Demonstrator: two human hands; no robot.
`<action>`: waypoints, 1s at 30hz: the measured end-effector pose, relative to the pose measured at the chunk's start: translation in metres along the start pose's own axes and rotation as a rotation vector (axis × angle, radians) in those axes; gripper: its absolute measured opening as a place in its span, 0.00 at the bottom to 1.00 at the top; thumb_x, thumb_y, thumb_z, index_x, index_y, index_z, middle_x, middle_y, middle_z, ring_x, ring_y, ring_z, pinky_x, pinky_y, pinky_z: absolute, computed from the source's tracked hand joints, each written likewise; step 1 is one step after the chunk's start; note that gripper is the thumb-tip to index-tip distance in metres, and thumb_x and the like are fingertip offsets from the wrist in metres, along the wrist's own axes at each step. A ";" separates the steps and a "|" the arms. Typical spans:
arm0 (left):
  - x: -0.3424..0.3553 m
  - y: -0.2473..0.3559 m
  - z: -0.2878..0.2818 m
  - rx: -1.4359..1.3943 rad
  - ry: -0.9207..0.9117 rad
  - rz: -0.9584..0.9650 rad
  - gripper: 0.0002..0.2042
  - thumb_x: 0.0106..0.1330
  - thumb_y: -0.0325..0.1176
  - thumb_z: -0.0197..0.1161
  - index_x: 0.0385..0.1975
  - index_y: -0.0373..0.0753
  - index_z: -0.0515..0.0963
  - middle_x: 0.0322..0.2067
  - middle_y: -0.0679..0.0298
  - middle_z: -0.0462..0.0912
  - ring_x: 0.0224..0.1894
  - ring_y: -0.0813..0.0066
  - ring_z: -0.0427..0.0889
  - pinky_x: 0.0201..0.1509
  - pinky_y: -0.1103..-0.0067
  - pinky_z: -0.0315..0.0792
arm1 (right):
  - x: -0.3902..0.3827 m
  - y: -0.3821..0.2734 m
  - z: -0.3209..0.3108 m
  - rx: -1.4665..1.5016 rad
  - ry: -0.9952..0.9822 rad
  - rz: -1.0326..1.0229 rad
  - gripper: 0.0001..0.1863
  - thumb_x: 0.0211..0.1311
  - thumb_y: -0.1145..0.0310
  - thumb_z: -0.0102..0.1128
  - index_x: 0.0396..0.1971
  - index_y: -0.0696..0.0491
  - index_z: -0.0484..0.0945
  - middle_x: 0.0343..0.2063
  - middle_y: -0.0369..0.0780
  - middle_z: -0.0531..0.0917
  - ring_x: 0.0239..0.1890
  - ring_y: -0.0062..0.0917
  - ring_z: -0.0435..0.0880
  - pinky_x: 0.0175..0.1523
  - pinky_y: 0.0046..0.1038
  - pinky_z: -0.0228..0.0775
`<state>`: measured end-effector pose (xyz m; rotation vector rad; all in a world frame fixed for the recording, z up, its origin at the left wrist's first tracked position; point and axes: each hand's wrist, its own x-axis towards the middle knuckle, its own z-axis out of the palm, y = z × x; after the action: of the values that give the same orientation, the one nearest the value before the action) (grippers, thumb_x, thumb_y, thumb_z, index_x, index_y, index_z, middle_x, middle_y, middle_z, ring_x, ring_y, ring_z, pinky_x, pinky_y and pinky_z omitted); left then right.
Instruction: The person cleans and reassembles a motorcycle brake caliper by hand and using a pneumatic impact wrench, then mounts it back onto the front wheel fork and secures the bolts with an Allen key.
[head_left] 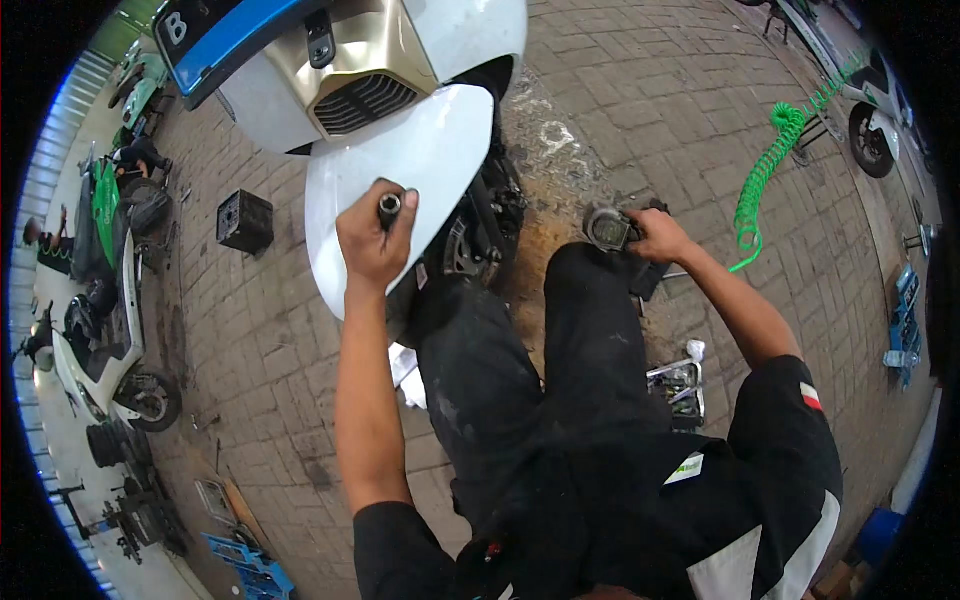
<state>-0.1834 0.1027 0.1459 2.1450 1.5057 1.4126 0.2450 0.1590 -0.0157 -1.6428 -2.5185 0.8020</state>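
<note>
My left hand point(375, 235) is closed around a dark cylindrical metal socket point(390, 208), held upright over the white front fender point(440, 135) of a scooter with a gold grille point(362, 101). My right hand point(655, 238) grips a grimy metal power tool point(610, 229) beside my right knee, with a green coiled hose point(752, 200) running off to the right. Below the fender, the dark wheel and fork parts point(480, 225) show between my left hand and the tool. An open tray of small tools point(678, 395) lies on the paving beside my right thigh.
Other scooters point(125, 360) stand along the left, where a person point(140, 160) crouches. A black box point(245, 222) and white cloth point(408, 378) lie on the paving. At right are a parked scooter point(870, 135) and blue tool cases point(905, 325); another blue case point(250, 570) is lower left.
</note>
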 end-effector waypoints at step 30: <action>-0.170 0.121 0.115 -1.260 0.143 -0.612 0.33 0.62 0.45 0.72 0.62 0.37 0.66 0.52 0.62 0.76 0.29 0.87 0.75 0.31 0.89 0.71 | -0.197 -0.166 0.100 2.050 0.158 0.074 0.46 0.60 0.30 0.52 0.62 0.57 0.66 0.50 0.47 0.78 0.44 0.32 0.84 0.45 0.32 0.79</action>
<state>-0.0250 -0.0504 0.0544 0.7640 0.7429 1.5823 0.1618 -0.1025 0.0188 -0.7283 -0.4358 1.9062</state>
